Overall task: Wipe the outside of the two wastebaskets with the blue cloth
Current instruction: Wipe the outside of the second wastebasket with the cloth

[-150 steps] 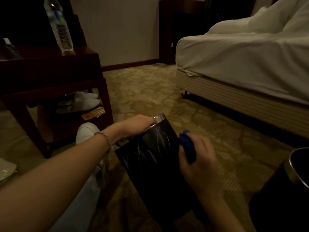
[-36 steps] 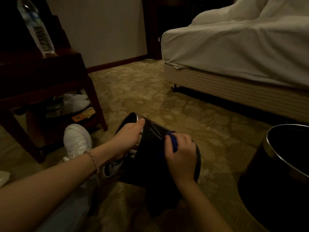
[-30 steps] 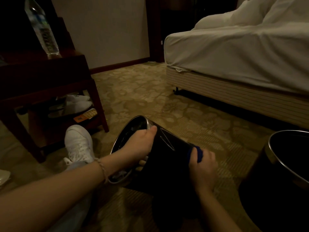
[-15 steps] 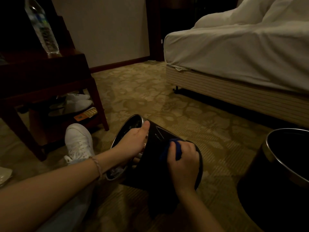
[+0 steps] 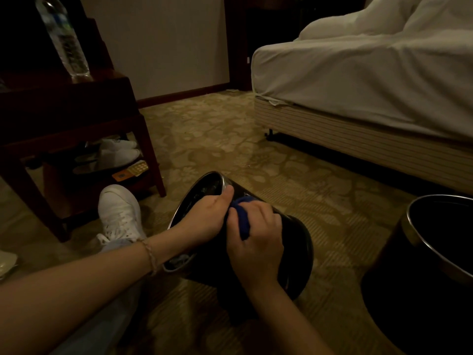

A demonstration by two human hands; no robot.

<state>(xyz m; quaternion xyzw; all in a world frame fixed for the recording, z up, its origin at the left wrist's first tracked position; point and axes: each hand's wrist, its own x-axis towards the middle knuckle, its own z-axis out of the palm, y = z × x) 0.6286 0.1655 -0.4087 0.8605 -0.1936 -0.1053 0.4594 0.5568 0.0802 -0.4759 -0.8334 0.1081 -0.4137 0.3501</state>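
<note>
A black wastebasket (image 5: pixel 294 242) with a metal rim lies tipped on its side on the carpet, its mouth facing left. My left hand (image 5: pixel 204 219) grips its rim, thumb over the outer wall. My right hand (image 5: pixel 256 242) presses a bunched blue cloth (image 5: pixel 243 213) against the upper outside wall, close to the rim and touching my left hand. A second black wastebasket (image 5: pixel 419 254) stands upright at the right edge, partly cut off.
A dark wooden side table (image 5: pixel 76 108) at the left carries a water bottle (image 5: pixel 64 39); slippers (image 5: pixel 115 152) sit on its lower shelf. My white shoe (image 5: pixel 120 213) rests by the basket. A bed (image 5: pixel 371 80) fills the upper right. Patterned carpet (image 5: pixel 217 139) lies between.
My right hand slid the blue cloth along the basket's side toward the rim, ending against my left hand. The left hand kept its grip on the rim.
</note>
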